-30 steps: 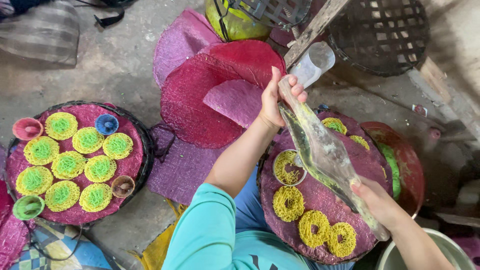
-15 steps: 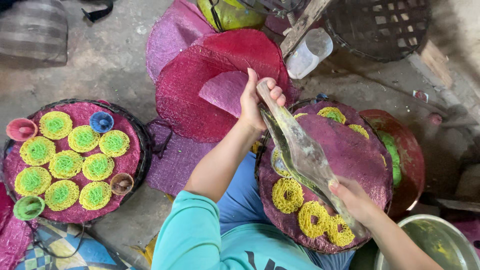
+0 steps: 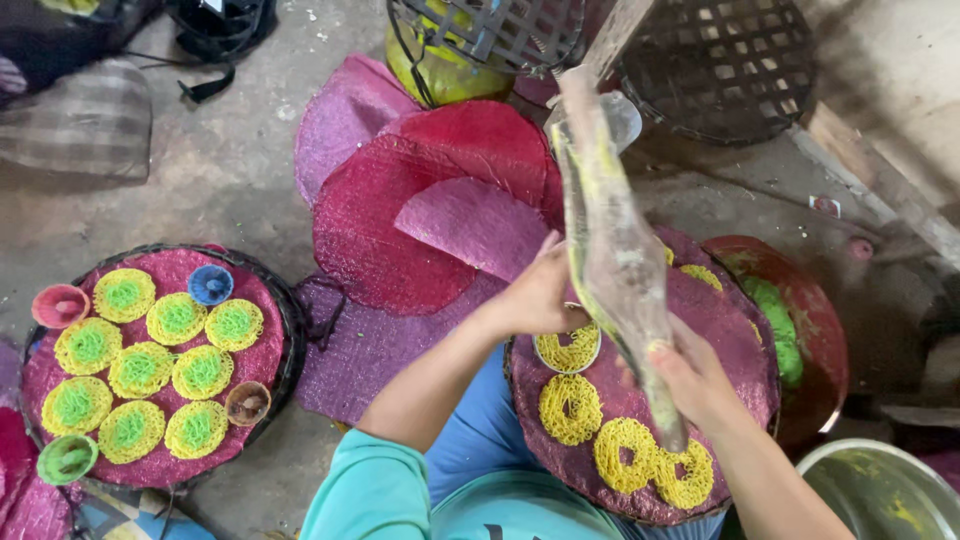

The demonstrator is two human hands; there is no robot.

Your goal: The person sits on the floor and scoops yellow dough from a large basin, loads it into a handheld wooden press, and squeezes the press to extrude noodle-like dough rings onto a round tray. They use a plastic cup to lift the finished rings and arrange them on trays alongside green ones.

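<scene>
Since half a second ago the clear plastic piping bag (image 3: 612,250) has swung from a slant to stand nearly upright, its top now up by the dark wire basket (image 3: 490,35), and the left hand (image 3: 545,295) has slid off the bag's upper end down to the near tray. That left hand now rests with loosely curled fingers at the far left edge of the round purple woven tray (image 3: 720,330), touching a small ring mould (image 3: 568,350) filled with yellow noodle strands; whether it grips the mould cannot be told. The right hand (image 3: 695,380) is clamped round the lower part of the bag, which is smeared with yellow and green paste, its tip pointing down over the tray's near edge. Four yellow noodle rounds (image 3: 570,408) lie along the left and near edges of this tray. On the floor to the left a second purple tray (image 3: 165,275) carries nine yellow rounds with green centres, with small red, blue, brown and green cups (image 3: 210,284) about its rim. Stacked purple and red woven mats (image 3: 400,220) lie on the floor between the trays, and a red bowl (image 3: 815,330) with green paste sits just right of the near tray.
</scene>
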